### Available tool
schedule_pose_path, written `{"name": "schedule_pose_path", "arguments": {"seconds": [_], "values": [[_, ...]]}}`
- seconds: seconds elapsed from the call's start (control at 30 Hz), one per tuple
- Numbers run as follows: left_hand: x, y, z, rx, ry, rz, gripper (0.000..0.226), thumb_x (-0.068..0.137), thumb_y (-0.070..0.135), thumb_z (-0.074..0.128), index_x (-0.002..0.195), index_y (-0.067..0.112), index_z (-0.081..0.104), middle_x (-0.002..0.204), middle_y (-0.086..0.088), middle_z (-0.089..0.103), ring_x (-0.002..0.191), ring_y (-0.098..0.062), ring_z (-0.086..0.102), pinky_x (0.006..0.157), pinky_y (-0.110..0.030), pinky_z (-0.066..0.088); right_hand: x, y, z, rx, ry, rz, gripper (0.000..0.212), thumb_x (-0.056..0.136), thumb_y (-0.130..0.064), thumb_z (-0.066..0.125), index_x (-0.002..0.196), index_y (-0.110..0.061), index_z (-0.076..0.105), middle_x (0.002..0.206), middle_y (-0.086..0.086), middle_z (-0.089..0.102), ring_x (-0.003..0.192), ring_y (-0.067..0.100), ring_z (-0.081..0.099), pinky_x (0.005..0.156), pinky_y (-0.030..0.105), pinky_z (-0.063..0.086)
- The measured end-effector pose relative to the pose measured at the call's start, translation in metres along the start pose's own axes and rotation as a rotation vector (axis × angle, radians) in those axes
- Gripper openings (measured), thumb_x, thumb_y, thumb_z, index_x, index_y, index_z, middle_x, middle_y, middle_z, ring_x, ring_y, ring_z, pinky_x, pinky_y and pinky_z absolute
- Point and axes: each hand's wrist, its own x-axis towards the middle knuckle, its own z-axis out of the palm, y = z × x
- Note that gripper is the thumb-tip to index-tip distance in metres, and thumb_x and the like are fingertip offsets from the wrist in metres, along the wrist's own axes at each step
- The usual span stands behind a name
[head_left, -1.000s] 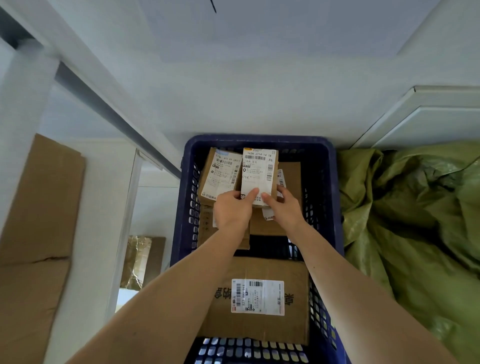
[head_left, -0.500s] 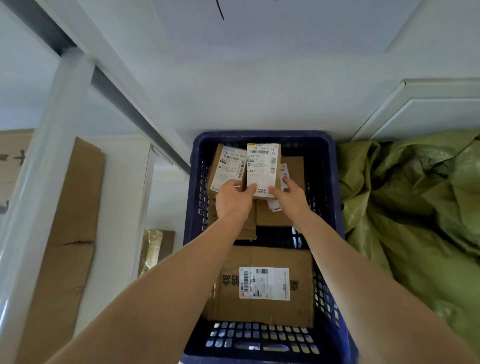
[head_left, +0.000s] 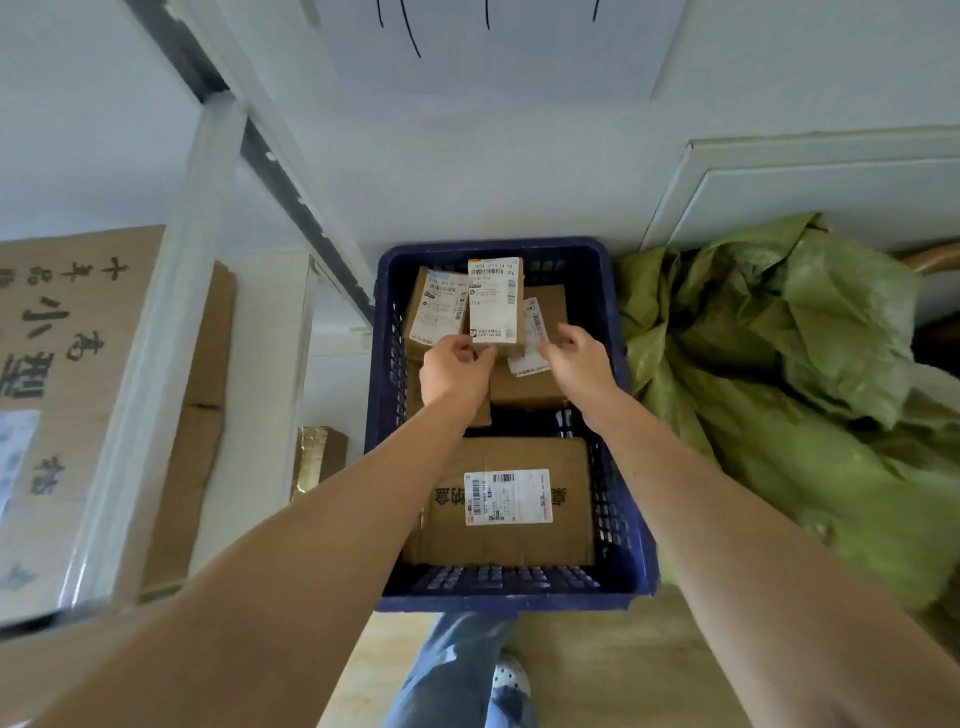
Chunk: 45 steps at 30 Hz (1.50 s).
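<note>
In the crate (head_left: 506, 601), the left hand (head_left: 454, 371) pinches the lower edge of a parcel (head_left: 493, 301), while the right hand (head_left: 576, 364) hovers just beside, loosely curled, holding nothing.

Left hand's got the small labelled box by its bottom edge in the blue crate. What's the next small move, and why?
Probably lift the small labelled box straight up, clear of the blue crate. The left hand pinches its lower edge, it stands close against a neighbouring parcel, and the right hand is off it, fingers loosely curled, so a straight pull should snag least.
</note>
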Motion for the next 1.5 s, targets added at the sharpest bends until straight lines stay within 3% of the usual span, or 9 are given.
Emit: {"name": "schedule_pose_path", "arguments": {"seconds": [0.17,0.3,0.5,0.7,0.87,1.1,1.27,1.37,1.5], "values": [[-0.064,-0.01,-0.03,-0.069,-0.025,0.051,0.039,0.094,0.027,0.069,0.131,0.017,0.061,0.123,0.0,0.066,0.102,-0.013,0.061,0.071,-0.021,0.048,-0.071,-0.001,-0.008,-0.034,0.007,-0.077,0.05,0.1,-0.021,0.057,0.146,-0.009,0.043,0.141,0.012,0.053,0.127,0.025,0.051,0.1,0.028,0.04],[-0.12,-0.028,-0.06,-0.119,-0.105,0.088,0.036,0.095,0.025,0.067,0.13,0.017,0.061,0.12,-0.002,0.067,0.098,-0.014,0.065,0.093,-0.034,0.056,-0.132,-0.004,-0.01,-0.066,0.019,-0.123,0.053,0.1,-0.024,0.055,0.149,-0.013,0.041,0.151,0.009,0.045,0.136,0.024,0.044,0.109,0.034,0.036],[-0.186,-0.054,-0.115,-0.138,-0.121,0.141,0.031,0.095,0.027,0.068,0.124,0.019,0.064,0.112,0.0,0.066,0.108,-0.021,0.064,0.099,-0.042,0.053,-0.214,-0.011,0.006,-0.116,-0.037,-0.211,0.051,0.101,-0.022,0.055,0.149,-0.011,0.041,0.151,0.01,0.044,0.137,0.024,0.042,0.098,0.024,0.032],[-0.223,-0.091,-0.171,-0.075,-0.144,0.214,0.023,0.095,0.021,0.067,0.118,0.018,0.065,0.108,-0.003,0.066,0.095,-0.017,0.061,0.094,-0.039,0.055,-0.277,-0.006,0.039,-0.183,-0.109,-0.238,0.053,0.1,-0.024,0.057,0.149,-0.012,0.041,0.15,0.011,0.044,0.137,0.024,0.042,0.106,0.031,0.034],[-0.237,-0.119,-0.236,-0.098,-0.133,0.261,0.037,0.096,0.022,0.065,0.132,0.013,0.059,0.105,-0.005,0.064,0.088,-0.019,0.06,0.088,-0.036,0.054,-0.314,-0.009,0.085,-0.231,-0.109,-0.25,0.052,0.1,-0.025,0.057,0.147,-0.011,0.042,0.148,0.011,0.046,0.135,0.025,0.045,0.101,0.029,0.035],[-0.248,-0.191,-0.355,-0.045,-0.104,0.305,0.036,0.099,0.02,0.061,0.134,0.013,0.057,0.11,-0.005,0.063,0.088,-0.018,0.06,0.062,-0.02,0.049,-0.381,-0.006,0.195,-0.194,-0.119,-0.186,0.048,0.099,-0.023,0.059,0.142,-0.007,0.047,0.139,0.011,0.05,0.123,0.028,0.051,0.105,0.041,0.045],[-0.249,-0.249,-0.442,-0.061,-0.083,0.264,0.037,0.099,0.02,0.06,0.135,0.014,0.056,0.116,-0.009,0.065,0.098,-0.021,0.06,0.092,-0.036,0.053,-0.426,-0.017,0.278,-0.216,-0.153,-0.234,0.046,0.099,-0.022,0.057,0.139,0.001,0.05,0.124,0.013,0.056,0.124,0.033,0.052,0.109,0.048,0.042],[-0.248,-0.282,-0.492,-0.102,-0.057,0.233,0.037,0.099,0.019,0.06,0.135,0.014,0.055,0.105,-0.005,0.063,0.095,-0.021,0.059,0.091,-0.038,0.052,-0.449,-0.031,0.329,-0.175,-0.179,-0.268,0.047,0.098,-0.024,0.059,0.14,-0.007,0.05,0.132,0.009,0.054,0.125,0.027,0.052,0.109,0.045,0.043],[-0.237,-0.314,-0.552,-0.159,0.013,0.197,0.035,0.098,0.019,0.062,0.133,0.016,0.058,0.103,-0.004,0.064,0.095,-0.02,0.059,0.097,-0.04,0.052,-0.466,-0.054,0.385,-0.135,-0.214,-0.302,0.04,0.097,-0.02,0.06,0.135,-0.008,0.053,0.123,0.008,0.056,0.116,0.022,0.054,0.105,0.039,0.045]]}}
